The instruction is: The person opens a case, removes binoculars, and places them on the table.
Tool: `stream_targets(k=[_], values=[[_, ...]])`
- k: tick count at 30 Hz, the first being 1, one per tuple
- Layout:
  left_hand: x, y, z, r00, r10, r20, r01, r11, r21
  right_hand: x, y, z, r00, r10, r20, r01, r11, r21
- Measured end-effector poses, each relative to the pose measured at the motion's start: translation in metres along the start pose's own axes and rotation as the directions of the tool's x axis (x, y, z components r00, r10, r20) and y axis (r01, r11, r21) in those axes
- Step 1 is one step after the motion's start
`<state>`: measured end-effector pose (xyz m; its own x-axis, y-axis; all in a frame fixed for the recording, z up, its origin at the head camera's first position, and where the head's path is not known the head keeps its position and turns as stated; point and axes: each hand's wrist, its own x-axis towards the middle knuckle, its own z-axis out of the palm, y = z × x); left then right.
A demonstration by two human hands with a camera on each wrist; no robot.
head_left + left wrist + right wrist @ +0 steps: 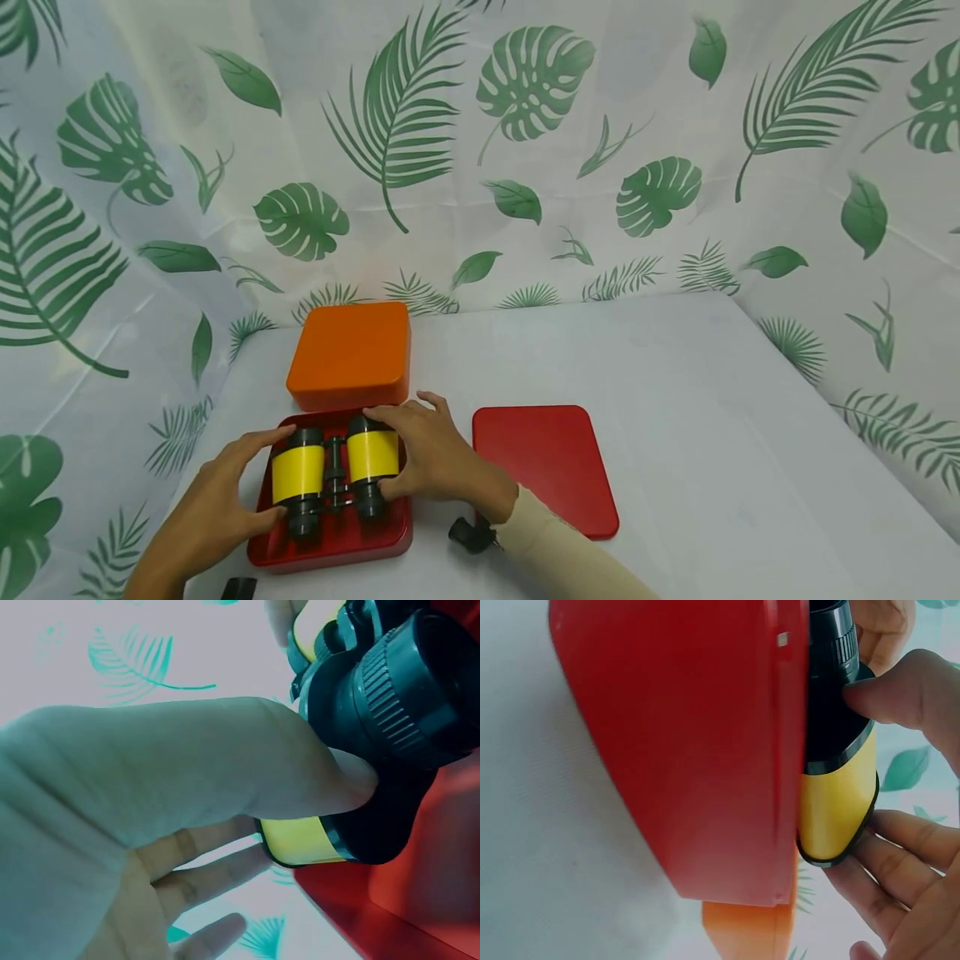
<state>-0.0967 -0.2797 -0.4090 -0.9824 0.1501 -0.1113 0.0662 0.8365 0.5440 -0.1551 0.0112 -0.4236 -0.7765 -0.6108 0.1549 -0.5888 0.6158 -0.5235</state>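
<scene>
A pair of yellow and black binoculars (300, 472) is at the opening of a red box (352, 548), its eyepieces toward the near side. My left hand (211, 505) grips the left barrel, thumb on the black part by the eyepiece and fingers at the far end. On the right barrel my right hand (433, 457) pinches in the same way, thumb near and fingers far. In the right wrist view the binoculars (838, 796) stand partly above the box's rim. How much of them rests on the box floor is hidden.
Behind the red box stands an orange box (351, 352). A flat red lid (543, 467) lies on the white table (697, 467) to the right, partly under my right forearm. Leaf-patterned cloth (517, 150) hangs around the table.
</scene>
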Motion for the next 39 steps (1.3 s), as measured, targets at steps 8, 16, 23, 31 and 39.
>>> stream_targets(k=[8,16,23,31,39], values=[[-0.005,0.014,-0.004,0.997,0.067,-0.041,-0.067,0.998,0.002,-0.010,-0.002,-0.010,1.000,0.015,-0.023,-0.015,1.000,0.001],[-0.004,0.024,-0.001,0.995,0.090,-0.051,-0.090,0.996,-0.004,-0.019,-0.001,-0.017,0.998,0.047,-0.030,-0.046,0.998,0.033],[-0.002,0.033,0.001,0.997,0.073,-0.024,-0.074,0.996,-0.044,-0.028,0.004,-0.026,0.998,0.048,-0.037,-0.045,0.996,0.078],[0.001,0.044,0.003,0.997,0.075,0.008,-0.074,0.995,-0.067,-0.037,0.009,-0.034,0.996,0.078,-0.030,-0.074,0.990,0.119],[0.002,0.054,0.010,0.992,0.115,-0.044,-0.118,0.991,-0.059,-0.046,0.015,-0.040,0.994,0.095,-0.056,-0.086,0.986,0.142]])
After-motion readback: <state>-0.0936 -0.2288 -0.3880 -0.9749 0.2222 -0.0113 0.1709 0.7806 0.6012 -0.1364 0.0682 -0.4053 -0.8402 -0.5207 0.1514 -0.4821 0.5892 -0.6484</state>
